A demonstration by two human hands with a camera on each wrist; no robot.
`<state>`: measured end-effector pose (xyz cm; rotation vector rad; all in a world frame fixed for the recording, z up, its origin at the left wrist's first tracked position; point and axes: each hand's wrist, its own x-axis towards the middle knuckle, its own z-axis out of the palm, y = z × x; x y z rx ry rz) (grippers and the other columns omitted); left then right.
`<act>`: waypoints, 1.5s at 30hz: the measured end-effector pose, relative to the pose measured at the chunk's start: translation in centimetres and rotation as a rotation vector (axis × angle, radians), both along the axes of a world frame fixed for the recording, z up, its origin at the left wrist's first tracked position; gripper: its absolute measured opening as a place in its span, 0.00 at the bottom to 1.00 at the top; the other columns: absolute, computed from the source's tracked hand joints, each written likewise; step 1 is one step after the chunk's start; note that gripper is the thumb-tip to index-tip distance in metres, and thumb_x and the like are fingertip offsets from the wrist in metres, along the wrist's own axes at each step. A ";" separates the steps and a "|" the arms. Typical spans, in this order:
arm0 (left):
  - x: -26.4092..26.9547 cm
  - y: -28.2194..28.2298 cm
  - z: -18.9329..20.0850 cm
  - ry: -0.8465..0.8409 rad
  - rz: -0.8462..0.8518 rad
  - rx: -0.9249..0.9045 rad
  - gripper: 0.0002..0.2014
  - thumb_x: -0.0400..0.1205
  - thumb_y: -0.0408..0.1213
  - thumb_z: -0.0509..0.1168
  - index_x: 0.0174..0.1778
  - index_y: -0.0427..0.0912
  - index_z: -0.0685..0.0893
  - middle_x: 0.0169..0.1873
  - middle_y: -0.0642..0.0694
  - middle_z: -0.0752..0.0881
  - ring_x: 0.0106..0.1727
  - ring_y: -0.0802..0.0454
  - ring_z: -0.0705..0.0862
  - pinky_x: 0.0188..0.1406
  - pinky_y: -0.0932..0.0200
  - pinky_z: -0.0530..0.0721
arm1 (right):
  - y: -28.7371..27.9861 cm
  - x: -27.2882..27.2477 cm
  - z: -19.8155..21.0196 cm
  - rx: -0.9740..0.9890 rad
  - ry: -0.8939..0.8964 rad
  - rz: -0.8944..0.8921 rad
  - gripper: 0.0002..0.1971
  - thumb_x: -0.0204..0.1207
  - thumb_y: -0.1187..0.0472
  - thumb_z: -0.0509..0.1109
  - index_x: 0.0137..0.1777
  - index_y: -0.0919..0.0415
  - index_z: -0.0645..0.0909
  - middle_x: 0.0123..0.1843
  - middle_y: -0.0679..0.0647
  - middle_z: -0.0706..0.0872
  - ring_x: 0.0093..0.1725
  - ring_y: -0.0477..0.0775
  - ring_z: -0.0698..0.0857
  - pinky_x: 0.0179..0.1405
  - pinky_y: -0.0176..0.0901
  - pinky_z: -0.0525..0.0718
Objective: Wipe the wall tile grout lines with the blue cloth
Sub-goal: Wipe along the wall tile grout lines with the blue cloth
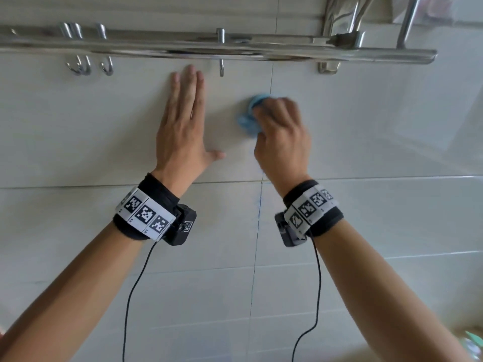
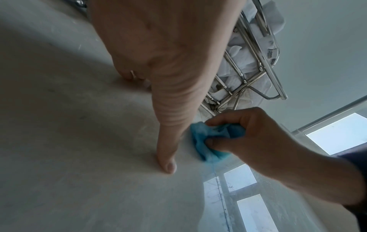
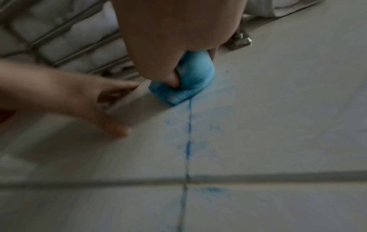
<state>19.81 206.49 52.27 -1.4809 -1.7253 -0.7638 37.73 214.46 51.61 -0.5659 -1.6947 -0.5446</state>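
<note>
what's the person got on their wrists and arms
Each wrist wears a black band: left band, right band, wrapped with a white strip of square black-and-white markers. A small black camera box sits on each, trailing a thin black cable. Forearms are bare, no sleeves.

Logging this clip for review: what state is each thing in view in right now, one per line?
Crumpled blue cloth: bunched, pressed on the wall over the vertical grout line.
Right hand: grips the cloth.
Left hand: flat on the wall tile, fingers straight.
Vertical grout line: stained blue below the cloth, with blue smears on the tile beside it.
Horizontal grout line: mostly grey.
Steel towel rack: wall-mounted above the hands; hooks hold nothing.
</note>
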 end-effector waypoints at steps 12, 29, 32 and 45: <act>-0.4 0.2 -0.4 0.043 0.007 0.001 0.76 0.61 0.60 0.87 0.93 0.35 0.44 0.93 0.38 0.46 0.93 0.35 0.45 0.93 0.46 0.46 | -1.0 -1.6 -1.7 -0.006 -0.057 0.010 0.15 0.70 0.73 0.68 0.53 0.63 0.90 0.55 0.54 0.89 0.58 0.61 0.83 0.44 0.47 0.80; -0.6 0.0 -1.2 0.053 0.011 -0.014 0.74 0.63 0.59 0.87 0.93 0.38 0.44 0.93 0.40 0.46 0.93 0.38 0.45 0.92 0.44 0.52 | 0.8 2.4 -0.6 -0.129 0.082 -0.127 0.14 0.71 0.66 0.71 0.54 0.56 0.91 0.55 0.50 0.89 0.52 0.59 0.82 0.28 0.43 0.73; -0.5 0.0 -1.4 0.048 0.008 -0.019 0.74 0.62 0.59 0.87 0.93 0.38 0.44 0.93 0.41 0.46 0.93 0.37 0.45 0.93 0.44 0.51 | 2.0 4.1 1.5 -0.243 0.393 -0.153 0.13 0.74 0.66 0.68 0.52 0.55 0.91 0.54 0.47 0.88 0.52 0.55 0.81 0.29 0.29 0.60; -0.2 0.0 -1.5 0.042 0.018 -0.028 0.74 0.63 0.58 0.87 0.93 0.40 0.42 0.93 0.42 0.45 0.93 0.37 0.44 0.92 0.42 0.50 | 0.9 3.1 0.1 -0.256 0.343 -0.133 0.17 0.67 0.72 0.67 0.49 0.55 0.91 0.52 0.46 0.89 0.51 0.55 0.82 0.30 0.35 0.67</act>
